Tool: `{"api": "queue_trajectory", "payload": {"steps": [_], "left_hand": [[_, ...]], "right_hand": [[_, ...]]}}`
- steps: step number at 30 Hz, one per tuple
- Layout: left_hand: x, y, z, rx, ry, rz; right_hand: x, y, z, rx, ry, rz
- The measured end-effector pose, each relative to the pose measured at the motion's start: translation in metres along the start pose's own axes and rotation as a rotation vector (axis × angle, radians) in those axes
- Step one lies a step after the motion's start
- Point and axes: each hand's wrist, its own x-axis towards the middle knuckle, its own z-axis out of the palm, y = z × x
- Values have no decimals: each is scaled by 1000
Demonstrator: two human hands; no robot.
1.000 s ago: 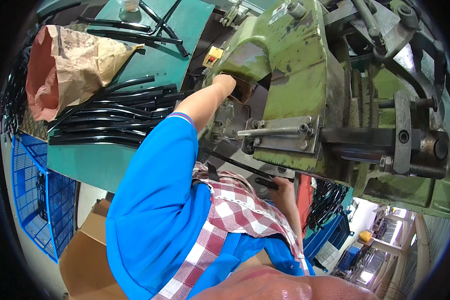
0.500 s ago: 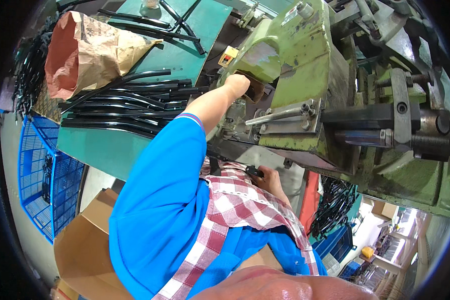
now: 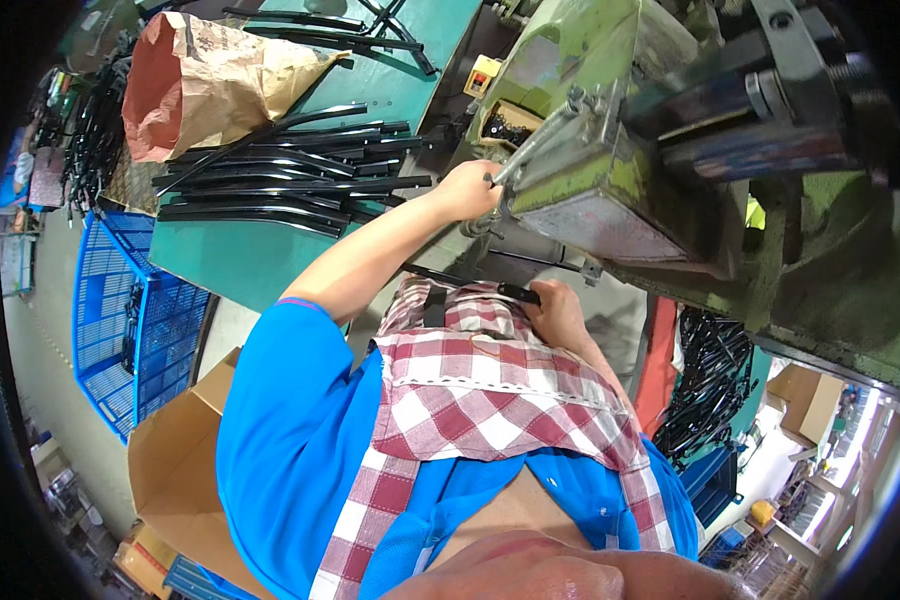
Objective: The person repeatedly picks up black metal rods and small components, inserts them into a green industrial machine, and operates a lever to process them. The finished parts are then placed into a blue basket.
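My left hand (image 3: 466,189) reaches forward and grips a metal lever (image 3: 533,150) on the front of a big green press machine (image 3: 610,120). Low by my waist, my right hand (image 3: 557,310) holds one end of a long black metal part (image 3: 470,283) that lies across my red-checked apron (image 3: 490,390). A stack of similar black curved metal parts (image 3: 290,185) rests on the green worktable (image 3: 240,250) to the left of my left arm.
A brown paper sack (image 3: 205,75) lies on the worktable's far left. A blue plastic crate (image 3: 135,320) stands on the floor at left, an open cardboard box (image 3: 175,470) beside my left side. More black parts (image 3: 715,380) hang in a bin at right.
The view has tilted and shifted. My left hand has come off the machine's upper opening and now grips the lever lower down. My right hand stays at my waist with the black part.
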Motion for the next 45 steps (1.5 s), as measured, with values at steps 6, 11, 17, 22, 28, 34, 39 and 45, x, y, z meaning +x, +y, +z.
{"api": "queue_trajectory", "payload": {"steps": [6,11,17,22,28,34,39,45], "left_hand": [[-28,36,-30,197,-70,-227],[-34,38,-30,-100,-45,-394],[-32,2,-4,-138,119,-224],[-25,17,-6,106,109,-80],[-20,27,-12,-79,26,-140],[-14,25,-31,-128,-101,-364],[-5,7,-46,-130,-30,-414],[11,-16,-60,-181,57,-508]], "right_hand": [[5,6,3,35,-4,-50],[7,4,5,53,5,-64],[6,0,3,47,-70,22],[0,8,10,58,-29,42],[-2,6,7,53,-10,49],[0,1,2,42,-51,29],[2,2,2,64,-41,-14],[2,0,-2,38,-23,71]]}}
